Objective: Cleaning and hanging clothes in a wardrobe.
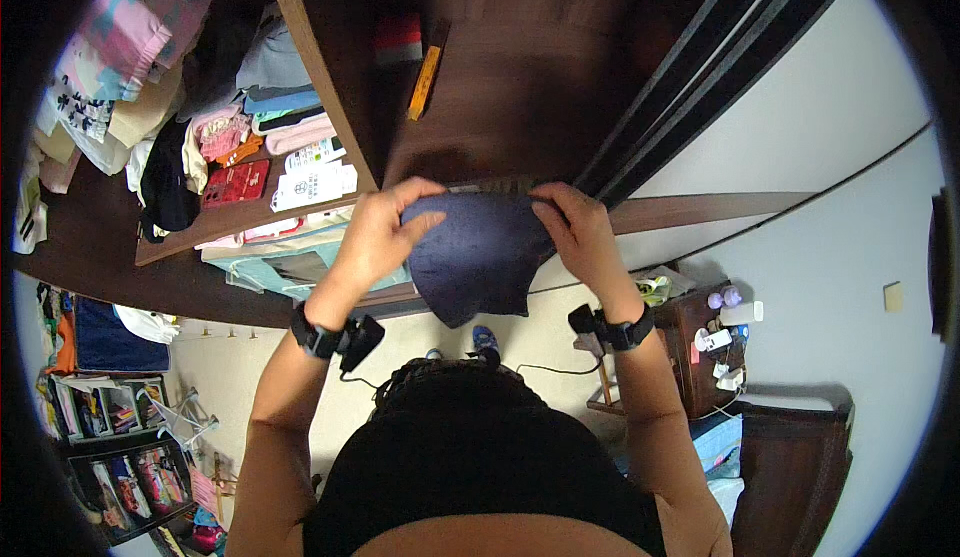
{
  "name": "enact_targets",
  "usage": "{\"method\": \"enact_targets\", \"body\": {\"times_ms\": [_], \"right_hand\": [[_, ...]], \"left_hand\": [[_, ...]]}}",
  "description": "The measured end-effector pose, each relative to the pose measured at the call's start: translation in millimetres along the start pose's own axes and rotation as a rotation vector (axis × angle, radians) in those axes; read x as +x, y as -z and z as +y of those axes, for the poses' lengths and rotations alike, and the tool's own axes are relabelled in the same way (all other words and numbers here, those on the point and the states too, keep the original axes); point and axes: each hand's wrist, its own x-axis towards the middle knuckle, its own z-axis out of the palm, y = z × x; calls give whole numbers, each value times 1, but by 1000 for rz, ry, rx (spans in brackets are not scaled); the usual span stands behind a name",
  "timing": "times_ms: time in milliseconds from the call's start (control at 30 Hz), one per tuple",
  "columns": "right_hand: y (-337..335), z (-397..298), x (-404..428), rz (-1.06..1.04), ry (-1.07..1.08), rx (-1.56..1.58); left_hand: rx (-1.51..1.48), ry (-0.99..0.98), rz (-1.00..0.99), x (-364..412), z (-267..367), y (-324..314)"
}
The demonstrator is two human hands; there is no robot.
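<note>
A dark blue cloth garment [480,257] hangs in front of me, held up by its top corners at the edge of an open wardrobe. My left hand [390,223] grips its left corner between thumb and fingers. Its right corner is pinched in my right hand [574,215]. The lower edge hangs loose above the floor, with two flaps and a notch that look like short legs. Beyond it lies the dark wooden wardrobe shelf [517,106], with a yellow bar-shaped object [424,82] and a red and white box [398,37] on it.
To the left, an upright wooden panel [322,69] borders a shelf of folded clothes [289,99], a red phone-like item [236,183] and printed cards [315,185]. Sliding door tracks [675,84] run on the right. A dark wooden cabinet [697,384] carries small items. Shoes [485,338] show below.
</note>
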Motion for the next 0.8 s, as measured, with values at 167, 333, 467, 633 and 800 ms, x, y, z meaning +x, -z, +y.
{"method": "enact_targets", "body": {"times_ms": [167,333,467,633,800], "right_hand": [[6,9,6,-154,-107,104],[13,30,4,-404,-64,83],[14,50,52,-174,50,-48],[32,8,113,323,150,-225],[18,29,102,356,272,-237]], "left_hand": [[-8,81,-141,9,4,13],[-155,142,-205,15,-15,13],[184,-96,-25,61,-15,24],[294,-263,364,124,40,41],[386,-418,404,111,3,24]]}}
